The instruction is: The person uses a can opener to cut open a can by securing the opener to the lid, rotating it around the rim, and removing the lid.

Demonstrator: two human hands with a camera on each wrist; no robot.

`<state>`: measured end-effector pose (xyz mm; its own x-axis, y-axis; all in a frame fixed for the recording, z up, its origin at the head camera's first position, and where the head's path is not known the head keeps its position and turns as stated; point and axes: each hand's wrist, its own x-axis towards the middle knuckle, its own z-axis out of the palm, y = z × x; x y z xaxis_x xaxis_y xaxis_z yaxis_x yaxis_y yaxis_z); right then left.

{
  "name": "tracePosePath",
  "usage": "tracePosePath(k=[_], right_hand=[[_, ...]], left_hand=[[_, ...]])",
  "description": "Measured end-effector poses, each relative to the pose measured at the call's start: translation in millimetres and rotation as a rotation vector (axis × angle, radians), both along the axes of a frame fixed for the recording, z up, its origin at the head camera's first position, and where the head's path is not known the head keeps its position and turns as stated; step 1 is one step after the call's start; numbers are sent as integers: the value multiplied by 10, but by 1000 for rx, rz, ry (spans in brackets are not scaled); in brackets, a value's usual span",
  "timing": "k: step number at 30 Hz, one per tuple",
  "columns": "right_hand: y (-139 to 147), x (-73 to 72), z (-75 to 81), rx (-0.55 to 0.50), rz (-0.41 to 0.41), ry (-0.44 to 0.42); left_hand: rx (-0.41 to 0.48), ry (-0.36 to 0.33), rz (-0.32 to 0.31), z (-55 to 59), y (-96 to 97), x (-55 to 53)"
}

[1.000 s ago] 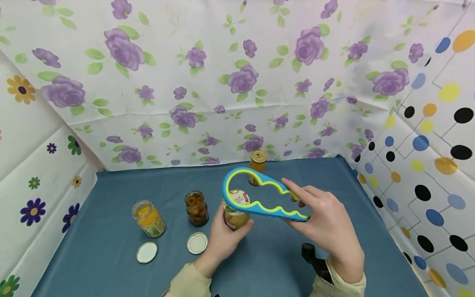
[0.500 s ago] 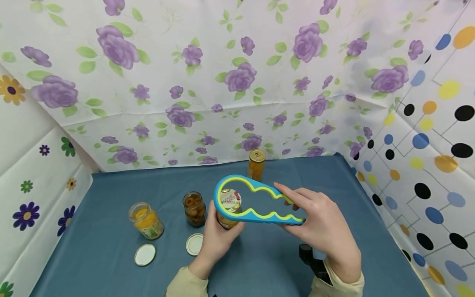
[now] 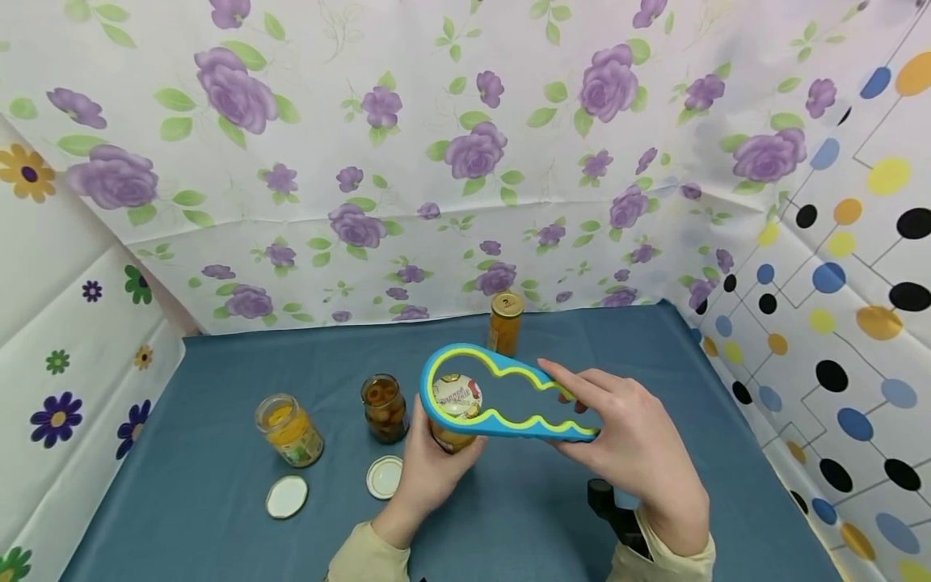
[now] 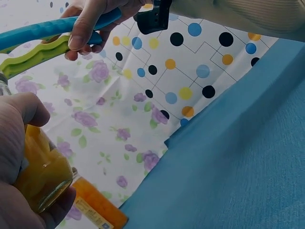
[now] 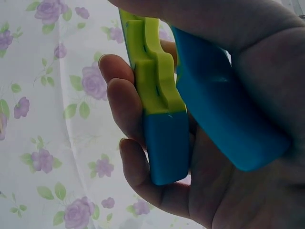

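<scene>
Head view, left hand (image 3: 434, 474): gripping lidded jar (image 3: 458, 395) above the counter (image 3: 545, 517) in curled fingers.
Head view, right hand (image 3: 634, 440): gripping opener (image 3: 502, 424), overlapping lidded jar; cannot tell if touching.
Head view, sealed jar (image 3: 505, 332): behind lidded jar.
Left wrist view, opener: near top of lidded jar.
Right wrist view, opener: held by both handles in curled fingers.

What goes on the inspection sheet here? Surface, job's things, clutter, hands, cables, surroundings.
Surface: blue tablecloth.
Job's things: lidded glass jar; blue-and-yellow jar opener, whether seated on the lid unclear.
Clutter: open jar with yellow contents, open jar with brown contents, two loose lids, capped jar at back.
Hands: left hand grips the jar; right hand holds the opener's handles.
Cables: nothing seen.
Surroundings: purple-floral sheet behind, dotted sheet right, daisy-print sheet left.
</scene>
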<state>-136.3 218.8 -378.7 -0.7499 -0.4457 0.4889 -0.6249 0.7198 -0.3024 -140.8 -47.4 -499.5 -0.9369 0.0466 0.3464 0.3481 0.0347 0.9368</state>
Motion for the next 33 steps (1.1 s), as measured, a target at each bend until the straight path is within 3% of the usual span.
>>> tracePosePath(k=[6,16,22,27,33], right_hand=[[-27,-7,-5,4,46,-29],[-102,-3,-19,17,128,-114],[-116,11,-14,52,140,-260],[-131,20,-16,85,137,-277],[-161,26,-20,112,115,-298]], left_hand=[[-17,-68,-46,0,46,13],[32,-14,-219,-29,99,38],[-3,-20,-248,-39,105,38],[-20,-6,-290,-29,109,45],[-14,-7,-292,-14,112,52]])
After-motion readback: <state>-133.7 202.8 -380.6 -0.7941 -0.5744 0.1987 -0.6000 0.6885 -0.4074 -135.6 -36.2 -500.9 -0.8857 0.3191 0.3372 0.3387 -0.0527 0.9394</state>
